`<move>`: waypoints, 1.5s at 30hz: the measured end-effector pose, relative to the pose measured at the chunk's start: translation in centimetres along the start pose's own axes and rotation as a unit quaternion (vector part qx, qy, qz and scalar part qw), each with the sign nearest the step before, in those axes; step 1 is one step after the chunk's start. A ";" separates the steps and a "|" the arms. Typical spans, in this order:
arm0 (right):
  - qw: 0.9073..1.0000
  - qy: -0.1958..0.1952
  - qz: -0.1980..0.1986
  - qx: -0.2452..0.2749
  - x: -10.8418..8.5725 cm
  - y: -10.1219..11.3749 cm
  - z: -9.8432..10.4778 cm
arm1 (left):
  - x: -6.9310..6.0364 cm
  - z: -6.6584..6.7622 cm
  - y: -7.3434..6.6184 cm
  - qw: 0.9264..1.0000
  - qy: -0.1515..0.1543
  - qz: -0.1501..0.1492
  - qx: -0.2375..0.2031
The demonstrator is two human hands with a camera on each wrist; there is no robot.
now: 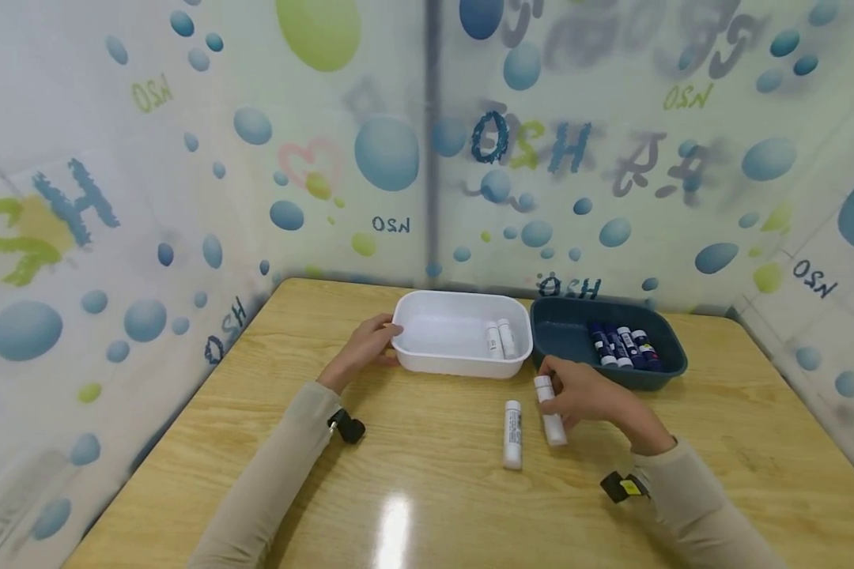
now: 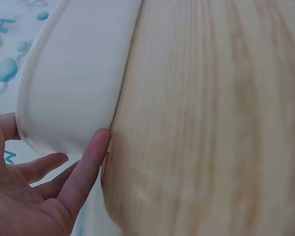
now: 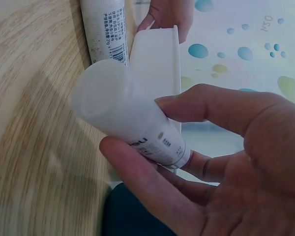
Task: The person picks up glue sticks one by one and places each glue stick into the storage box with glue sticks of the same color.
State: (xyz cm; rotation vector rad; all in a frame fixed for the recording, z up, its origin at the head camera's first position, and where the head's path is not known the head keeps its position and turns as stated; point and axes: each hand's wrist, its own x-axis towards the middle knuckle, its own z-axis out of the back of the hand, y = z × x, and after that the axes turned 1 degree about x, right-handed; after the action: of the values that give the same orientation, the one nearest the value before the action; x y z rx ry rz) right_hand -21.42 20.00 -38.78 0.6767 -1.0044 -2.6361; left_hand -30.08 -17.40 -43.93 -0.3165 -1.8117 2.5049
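Observation:
My right hand [image 1: 585,393] pinches a white glue stick [image 3: 132,118] between thumb and fingers, its flat end facing the right wrist camera. A second white glue stick [image 1: 513,435] with a printed label lies on the table to the left of it. At the left end of a white plastic basin [image 1: 462,365], my left hand [image 1: 361,352] grips the rim, thumb over the edge and fingertips against the outer wall. Two white glue sticks [image 1: 500,340] lie in that basin's right part. The dark teal basin [image 1: 562,348] beside it holds several dark blue glue sticks [image 1: 622,346].
Both basins stand side by side near the back of the wooden table [image 1: 313,490], against a curtain [image 1: 391,221] printed with bubbles. The curtain also borders the table's left and right sides. Black wrist cameras hang from both sleeves.

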 end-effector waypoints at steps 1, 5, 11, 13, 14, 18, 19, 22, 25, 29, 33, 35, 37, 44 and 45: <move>1.000 -0.002 -0.001 0.000 0.0 0.0 0.0 | 0.0 0.0 0.0 1.000 0.000 0.000 0.001; 1.000 -0.002 0.004 -0.005 0.3 0.3 0.1 | 0.0 0.1 0.1 1.000 0.001 -0.001 0.003; 1.000 -0.008 0.015 -0.012 0.5 1.1 0.4 | 0.2 0.0 0.2 1.000 -0.001 0.002 0.005; 1.000 -0.013 0.018 -0.010 0.4 1.4 0.6 | 0.2 0.0 0.1 1.000 -0.001 0.002 0.003; 1.000 -0.015 0.020 -0.008 0.4 1.5 0.7 | 0.2 -0.1 0.1 1.000 0.000 0.003 0.003; 0.999 -0.025 0.033 -0.008 0.4 2.0 1.1 | 0.3 -0.2 0.0 1.000 0.002 0.005 -0.001; 0.999 -0.027 0.038 -0.010 0.4 2.1 1.3 | 0.3 -0.2 0.0 1.000 0.003 0.004 -0.001; 0.998 -0.036 0.051 -0.019 0.4 2.6 1.7 | 0.3 -0.1 -0.1 1.000 0.002 0.003 -0.001; 0.997 -0.043 0.063 -0.028 0.3 3.4 2.2 | 0.2 -0.1 -0.1 1.000 0.002 0.005 0.001; 0.996 -0.049 0.070 -0.033 0.2 4.3 2.8 | 0.2 -0.1 0.0 1.000 0.003 0.007 0.000; 0.995 -0.053 0.078 -0.029 0.3 5.1 3.2 | 0.2 0.0 0.1 1.000 0.004 0.004 -0.003; 0.995 -0.055 0.081 -0.030 0.6 5.3 3.4 | 0.2 0.0 0.1 1.000 0.002 0.005 -0.004; 0.994 -0.056 0.082 -0.034 0.8 5.6 3.5 | 0.3 0.0 0.1 1.000 0.001 0.006 -0.005; 0.995 -0.055 0.081 -0.035 1.9 6.6 4.4 | 0.3 0.0 0.1 1.000 0.005 0.016 -0.003; 0.995 -0.053 0.084 -0.031 2.1 6.8 4.5 | 0.3 0.0 0.0 1.000 0.006 0.017 -0.002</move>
State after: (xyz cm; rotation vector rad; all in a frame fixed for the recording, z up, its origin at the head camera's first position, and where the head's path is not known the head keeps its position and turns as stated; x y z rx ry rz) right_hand -25.12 16.74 -31.95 0.4224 -0.9583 -2.5649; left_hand -30.33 -17.37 -44.00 -0.3639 -1.8217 2.5166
